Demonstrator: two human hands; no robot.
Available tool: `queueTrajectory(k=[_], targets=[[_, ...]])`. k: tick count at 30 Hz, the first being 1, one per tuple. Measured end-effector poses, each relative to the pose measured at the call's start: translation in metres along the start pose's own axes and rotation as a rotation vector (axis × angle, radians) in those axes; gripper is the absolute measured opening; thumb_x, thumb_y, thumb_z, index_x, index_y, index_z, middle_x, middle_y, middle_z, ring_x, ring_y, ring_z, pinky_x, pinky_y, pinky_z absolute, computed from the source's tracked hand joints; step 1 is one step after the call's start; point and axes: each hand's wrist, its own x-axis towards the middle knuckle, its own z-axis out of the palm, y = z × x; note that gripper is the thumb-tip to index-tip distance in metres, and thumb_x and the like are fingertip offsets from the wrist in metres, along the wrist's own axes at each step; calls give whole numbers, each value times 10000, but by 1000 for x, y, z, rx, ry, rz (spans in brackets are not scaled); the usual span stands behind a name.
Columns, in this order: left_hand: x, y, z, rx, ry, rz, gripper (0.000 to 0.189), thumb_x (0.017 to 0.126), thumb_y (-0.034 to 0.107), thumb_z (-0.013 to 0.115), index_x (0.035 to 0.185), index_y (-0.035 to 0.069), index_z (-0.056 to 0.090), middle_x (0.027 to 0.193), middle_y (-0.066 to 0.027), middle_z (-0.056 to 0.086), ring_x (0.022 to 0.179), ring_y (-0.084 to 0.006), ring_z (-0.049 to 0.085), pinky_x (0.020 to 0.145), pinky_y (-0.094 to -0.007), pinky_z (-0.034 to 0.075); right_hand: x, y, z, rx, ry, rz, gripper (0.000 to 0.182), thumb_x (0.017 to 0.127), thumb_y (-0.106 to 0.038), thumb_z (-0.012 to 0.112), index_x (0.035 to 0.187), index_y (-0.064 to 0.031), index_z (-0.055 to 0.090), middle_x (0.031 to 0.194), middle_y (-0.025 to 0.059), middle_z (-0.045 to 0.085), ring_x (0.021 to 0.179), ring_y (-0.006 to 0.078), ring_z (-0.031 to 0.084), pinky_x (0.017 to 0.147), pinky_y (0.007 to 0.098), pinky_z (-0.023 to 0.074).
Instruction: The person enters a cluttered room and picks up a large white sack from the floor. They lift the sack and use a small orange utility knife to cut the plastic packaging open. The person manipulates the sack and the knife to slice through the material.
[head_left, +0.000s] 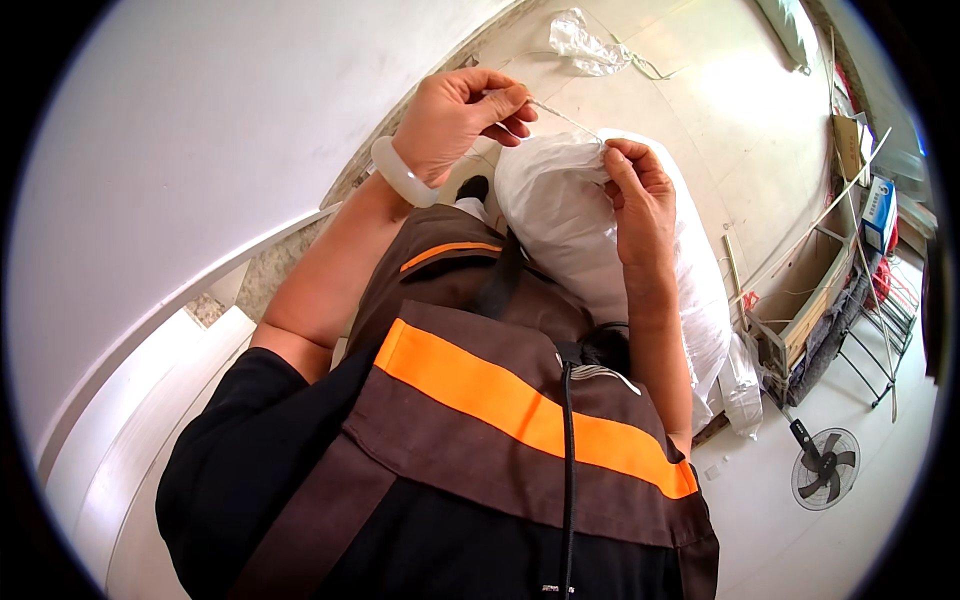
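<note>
A bulky, stuffed white sack (570, 210) stands on the floor in front of me, by my legs. My left hand (472, 112), with a pale bangle on the wrist, pinches one end of a white twisted string (562, 117) between thumb and fingers. The string runs taut down to the right, to the sack's upper edge. There my right hand (641, 184) pinches the edge of the sack where the string meets it. My fingers hide how the two are joined. I wear a brown apron (480, 442) with an orange band.
A pale wall (225, 97) rises close on my left, with white boards (150, 375) at its foot. Crumpled clear plastic (585, 45) lies ahead. To the right are a wooden trough-like box (806, 300), thin sticks, a blue carton (879, 214), a black metal rack (874, 349) and a fan (825, 469).
</note>
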Motion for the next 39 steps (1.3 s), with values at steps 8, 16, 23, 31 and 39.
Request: queueTrajectory(k=[8, 16, 23, 31, 39], targets=[[6, -15, 26, 515, 112, 396, 314, 796, 136, 736, 1082, 77, 620, 1046, -42, 560, 908, -133, 532, 796, -262, 461, 9, -4, -7, 69, -74, 64, 152, 880, -91, 618, 1021, -44, 648, 876, -26, 613, 764, 36, 524, 699, 195, 424], [15, -24, 58, 663, 87, 415, 87, 754, 106, 754, 747, 43, 694, 820, -11, 527, 719, -111, 508, 647, -242, 443, 10, -3, -8, 81, -59, 38, 147, 881, -67, 609, 1013, -16, 647, 860, -20, 611, 744, 38, 526, 679, 186, 427], [26, -28, 61, 422, 8, 193, 66, 802, 58, 692, 830, 5, 664, 825, 7, 573, 707, -63, 529, 641, -216, 454, 10, -6, -3, -68, -18, -27, 140, 864, -87, 628, 966, 6, 650, 824, -20, 615, 727, 36, 528, 656, 184, 428], [25, -34, 64, 475, 31, 281, 59, 813, -5, 624, 854, 15, 587, 849, -12, 552, 740, -85, 522, 650, -231, 454, 21, -11, 4, -248, -25, -136, 114, 783, -93, 645, 827, 13, 648, 689, -17, 599, 641, 37, 509, 592, 195, 419], [29, -32, 59, 698, 7, 576, 117, 771, -35, 642, 860, 4, 578, 909, -59, 501, 723, -130, 526, 643, -248, 463, 27, -17, 9, -430, -13, -239, 95, 751, -87, 637, 752, 4, 612, 644, -21, 564, 614, 31, 472, 555, 197, 392]])
